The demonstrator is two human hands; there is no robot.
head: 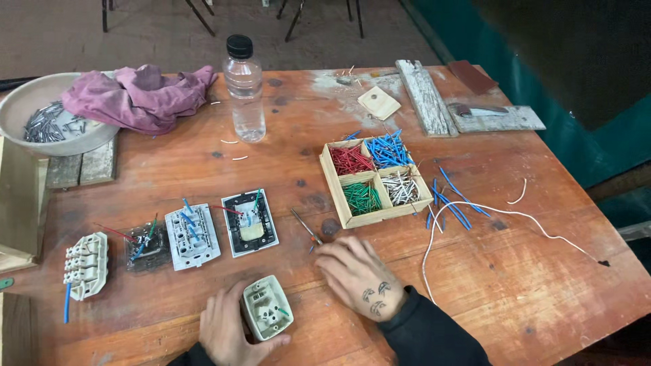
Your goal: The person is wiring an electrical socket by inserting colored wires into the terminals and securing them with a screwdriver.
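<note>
A worn wooden table (475,271) carries everything. Near its middle sits a wooden box (375,181) with four compartments of cut wires. Left of the box lie four wiring modules in a row (169,240), and a small screwdriver (306,230) is just beside the box's near corner. Behind the box stands a clear plastic bottle (245,91). Loose blue wires (453,200) and a long white wire (502,220) lie right of the box. Far left of it are a purple cloth (139,95) and a bowl (27,105).

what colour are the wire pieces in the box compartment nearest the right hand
Green: the wire pieces in the wooden box's near-left compartment, closest to the right hand, clearest in the head view.
</note>
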